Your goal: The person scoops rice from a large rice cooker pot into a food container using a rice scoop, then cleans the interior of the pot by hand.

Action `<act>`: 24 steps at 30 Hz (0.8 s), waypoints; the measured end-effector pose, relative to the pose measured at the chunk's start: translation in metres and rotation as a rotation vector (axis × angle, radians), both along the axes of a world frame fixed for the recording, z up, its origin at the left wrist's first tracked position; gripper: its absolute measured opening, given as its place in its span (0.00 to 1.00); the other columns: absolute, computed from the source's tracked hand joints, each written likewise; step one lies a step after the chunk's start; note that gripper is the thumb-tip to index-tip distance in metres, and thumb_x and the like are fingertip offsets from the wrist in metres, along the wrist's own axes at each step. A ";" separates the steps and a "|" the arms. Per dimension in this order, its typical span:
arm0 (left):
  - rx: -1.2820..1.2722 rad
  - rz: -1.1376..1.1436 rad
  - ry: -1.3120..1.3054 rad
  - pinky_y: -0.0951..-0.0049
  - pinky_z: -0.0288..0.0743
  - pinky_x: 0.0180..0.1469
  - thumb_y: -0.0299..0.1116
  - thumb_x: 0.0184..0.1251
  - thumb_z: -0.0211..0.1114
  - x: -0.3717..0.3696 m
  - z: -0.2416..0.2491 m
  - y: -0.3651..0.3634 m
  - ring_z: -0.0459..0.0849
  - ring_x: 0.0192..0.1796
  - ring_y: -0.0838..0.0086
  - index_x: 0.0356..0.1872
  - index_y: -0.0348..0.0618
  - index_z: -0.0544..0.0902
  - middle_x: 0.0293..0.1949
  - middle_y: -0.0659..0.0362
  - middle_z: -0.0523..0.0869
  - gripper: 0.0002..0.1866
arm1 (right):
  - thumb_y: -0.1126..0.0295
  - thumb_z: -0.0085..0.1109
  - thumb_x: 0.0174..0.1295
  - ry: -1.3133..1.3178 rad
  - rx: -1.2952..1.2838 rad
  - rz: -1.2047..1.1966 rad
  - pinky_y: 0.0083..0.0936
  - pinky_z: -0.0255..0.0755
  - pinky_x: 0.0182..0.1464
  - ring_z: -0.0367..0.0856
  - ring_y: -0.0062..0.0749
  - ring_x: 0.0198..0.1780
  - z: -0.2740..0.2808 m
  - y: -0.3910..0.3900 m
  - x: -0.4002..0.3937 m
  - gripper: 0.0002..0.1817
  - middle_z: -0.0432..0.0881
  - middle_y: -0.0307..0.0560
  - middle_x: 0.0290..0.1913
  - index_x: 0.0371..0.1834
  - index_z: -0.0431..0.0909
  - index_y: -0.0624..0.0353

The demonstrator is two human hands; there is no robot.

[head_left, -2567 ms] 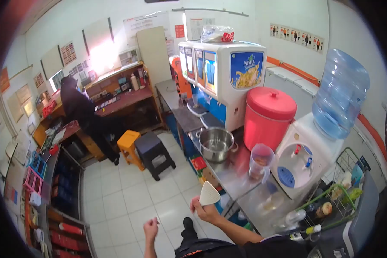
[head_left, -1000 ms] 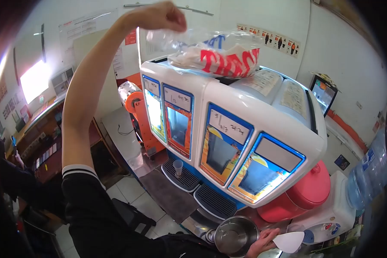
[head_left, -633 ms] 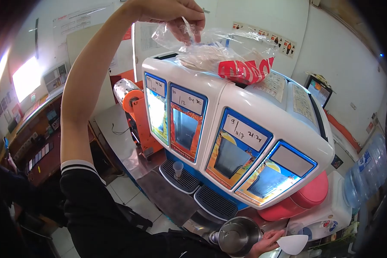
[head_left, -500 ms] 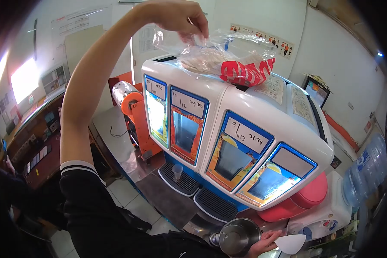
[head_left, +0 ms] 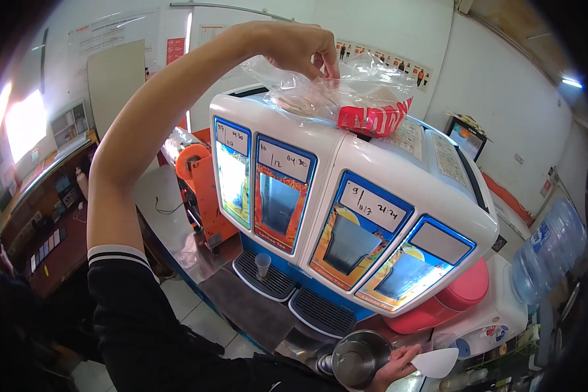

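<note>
My left hand (head_left: 310, 55) reaches over the top of a white drink dispenser (head_left: 336, 147). Its bent fingers pinch a clear plastic bag (head_left: 372, 91) with red lettering, lying on the dispenser's lid. Light brown contents show faintly through the plastic. Low in the view, my right hand (head_left: 395, 369) is closed at the side of a round metal jug (head_left: 359, 356), which has liquid or a wet shine inside. A white flat, rounded piece (head_left: 436, 363), perhaps a scoop, sticks out from the same fingers. The jug's handle is hidden.
A small clear cup (head_left: 262, 264) stands on the left drip tray (head_left: 277, 284). An orange machine (head_left: 209, 189) is left of the dispenser. To the right are a red container (head_left: 460, 287) and a water dispenser (head_left: 496, 313) with a large bottle (head_left: 549, 248).
My left hand has shifted slightly right and down against the bag, and the bag's plastic has changed shape. My right hand, jug and white piece stay nearly in place. The view has tilted a little.
</note>
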State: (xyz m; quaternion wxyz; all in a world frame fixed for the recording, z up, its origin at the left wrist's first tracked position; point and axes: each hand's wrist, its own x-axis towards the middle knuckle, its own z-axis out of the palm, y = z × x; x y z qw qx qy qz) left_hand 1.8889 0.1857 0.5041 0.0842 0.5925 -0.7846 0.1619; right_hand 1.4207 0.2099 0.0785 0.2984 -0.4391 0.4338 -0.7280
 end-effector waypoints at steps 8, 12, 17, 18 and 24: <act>0.100 -0.102 0.211 0.70 0.80 0.45 0.35 0.58 0.72 0.012 -0.002 -0.013 0.85 0.43 0.67 0.51 0.42 0.84 0.45 0.53 0.87 0.20 | 0.61 0.46 0.74 -0.005 0.057 -0.041 0.15 0.44 0.18 0.50 0.13 0.16 0.009 0.010 0.004 0.18 0.55 0.31 0.17 0.23 0.61 0.53; 0.041 0.169 0.262 0.72 0.78 0.40 0.39 0.55 0.73 -0.022 -0.002 -0.004 0.86 0.41 0.68 0.48 0.39 0.83 0.41 0.48 0.87 0.22 | 0.61 0.45 0.74 0.052 0.065 -0.048 0.15 0.45 0.18 0.50 0.13 0.16 0.009 0.013 0.008 0.19 0.56 0.31 0.16 0.22 0.61 0.53; 0.035 0.135 0.185 0.71 0.77 0.41 0.46 0.51 0.76 -0.021 -0.003 -0.015 0.86 0.37 0.68 0.44 0.37 0.83 0.38 0.48 0.87 0.25 | 0.61 0.45 0.75 0.050 0.025 -0.031 0.14 0.45 0.17 0.50 0.13 0.15 0.002 0.009 0.014 0.20 0.55 0.31 0.16 0.21 0.60 0.53; 0.040 0.102 0.246 0.71 0.77 0.41 0.46 0.50 0.76 -0.020 -0.003 -0.020 0.85 0.37 0.67 0.44 0.36 0.82 0.37 0.49 0.87 0.26 | 0.61 0.45 0.75 0.062 0.011 -0.023 0.14 0.46 0.16 0.50 0.13 0.15 0.002 0.009 0.015 0.20 0.55 0.31 0.16 0.21 0.59 0.53; 0.115 0.253 0.294 0.70 0.76 0.43 0.43 0.46 0.78 -0.040 -0.005 -0.021 0.84 0.43 0.64 0.44 0.33 0.82 0.40 0.48 0.85 0.28 | 0.61 0.45 0.75 0.054 0.015 0.009 0.14 0.46 0.16 0.50 0.13 0.15 -0.002 0.009 0.014 0.20 0.55 0.31 0.16 0.21 0.59 0.53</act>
